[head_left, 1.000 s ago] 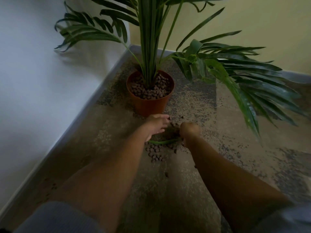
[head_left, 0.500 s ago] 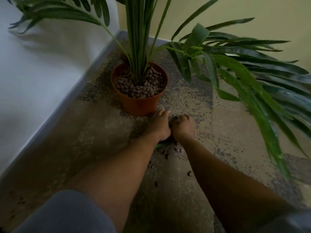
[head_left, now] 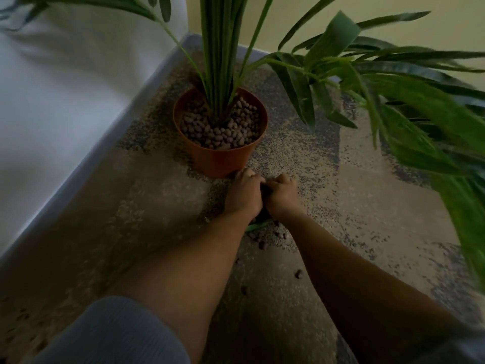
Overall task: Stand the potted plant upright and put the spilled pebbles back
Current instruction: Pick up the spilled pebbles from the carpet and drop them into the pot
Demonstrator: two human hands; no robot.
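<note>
The terracotta pot (head_left: 223, 158) stands upright on the mottled carpet, filled with brown pebbles (head_left: 223, 130) around the palm's green stems (head_left: 217, 61). My left hand (head_left: 242, 193) and my right hand (head_left: 280, 195) press together on the floor just in front of the pot, fingers curled inward around a scoop of spilled pebbles. What lies inside the cupped hands is mostly hidden. Loose pebbles (head_left: 262, 244) remain on the carpet behind my wrists, with a stray one (head_left: 298, 273) nearer me.
A fallen green leaf (head_left: 256, 227) lies under my wrists. Long fronds (head_left: 420, 114) hang low over the right side. A white wall (head_left: 65, 101) with a grey baseboard (head_left: 105, 143) runs along the left; a yellow wall (head_left: 393, 22) is behind.
My two hands have swept forward from the pebble patch and closed together right at the foot of the pot. The view has moved closer to the plant.
</note>
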